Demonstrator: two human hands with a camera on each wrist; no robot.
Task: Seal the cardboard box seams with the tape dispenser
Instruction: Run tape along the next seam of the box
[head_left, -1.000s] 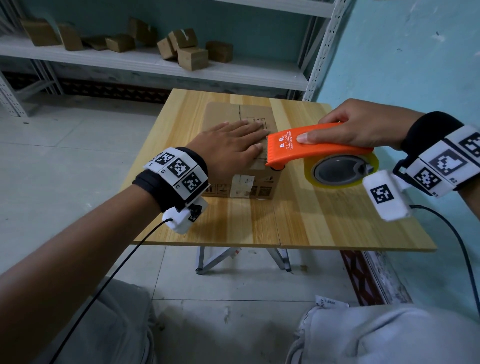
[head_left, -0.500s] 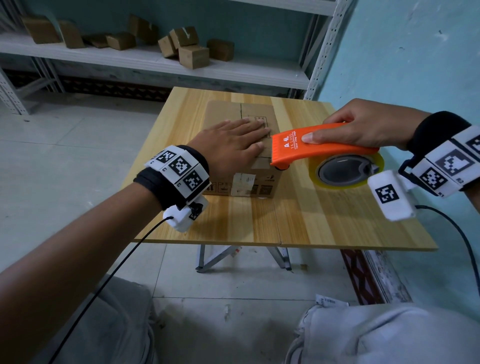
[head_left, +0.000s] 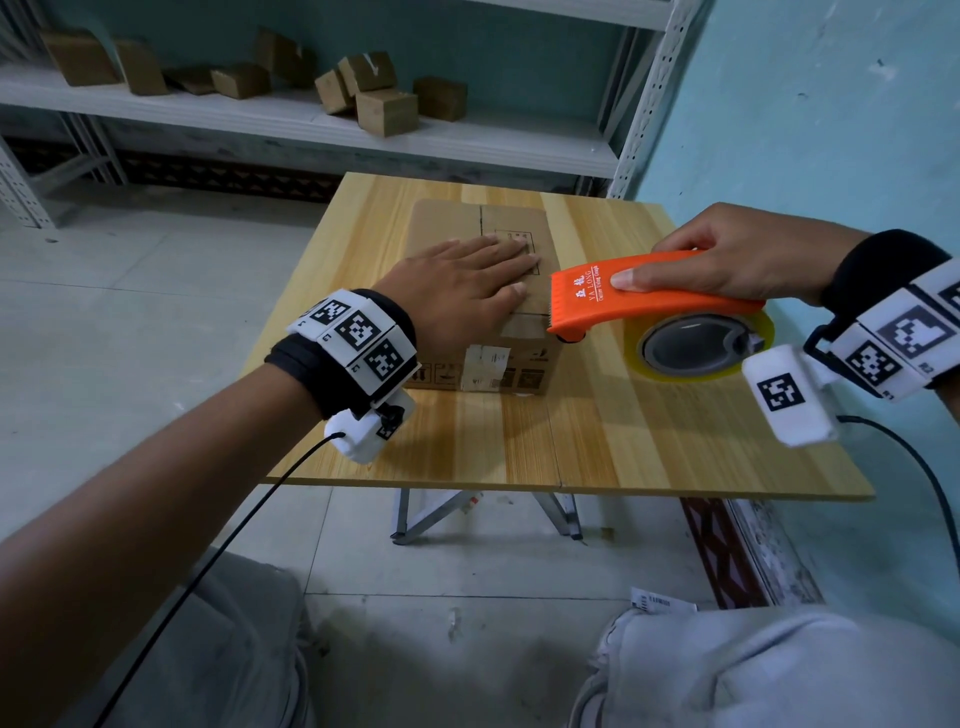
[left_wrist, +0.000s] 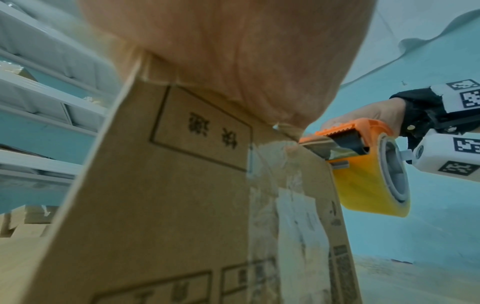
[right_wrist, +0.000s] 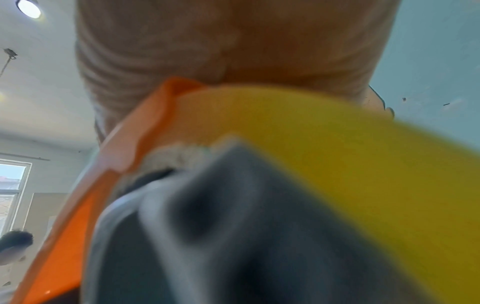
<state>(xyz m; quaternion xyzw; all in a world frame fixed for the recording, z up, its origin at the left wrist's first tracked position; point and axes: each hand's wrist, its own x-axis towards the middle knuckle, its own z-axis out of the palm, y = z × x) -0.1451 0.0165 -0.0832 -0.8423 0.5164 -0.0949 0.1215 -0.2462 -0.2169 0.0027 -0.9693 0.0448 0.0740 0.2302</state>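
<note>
Cardboard box (head_left: 478, 322) on wooden table (head_left: 649, 447), toward the far left part of the top, long axis running away from the head camera. Top flaps closed, centre seam visible on the far half; printed rectangle with characters on top. Near side face carrying torn white label remnants and printed symbols, seen close in the left wrist view (left_wrist: 182, 205), where wrinkled clear tape remnants run down that face.

Left hand (head_left: 457, 296) flat on the box top, palm down, fingers straight and together, pointing right toward the dispenser; pressing, not gripping.

Tape dispenser (head_left: 644, 296), orange body with white lettering, held in right hand (head_left: 737, 260): fingers draped over the top of the handle, thumb along the near side. Serrated front edge at the box's near right top corner, seemingly touching or just above the edge; exact contact cannot be told from the head view. In the left wrist view, dispenser (left_wrist: 348, 135) nose meeting that top edge, with a shiny strip of tape under the blade. Yellow tape roll (head_left: 701, 348) with grey hub hanging off the box's right side, above the table. Right wrist view mostly blurred: yellow roll (right_wrist: 337, 164), grey hub and orange frame under the palm.

Marker-covered bands and white camera units on both wrists, black cables trailing back. Behind the table, metal shelving (head_left: 311, 124) with several small cardboard boxes (head_left: 387, 111). Teal wall on the right, tiled floor below, grey trousers at the bottom edge.
</note>
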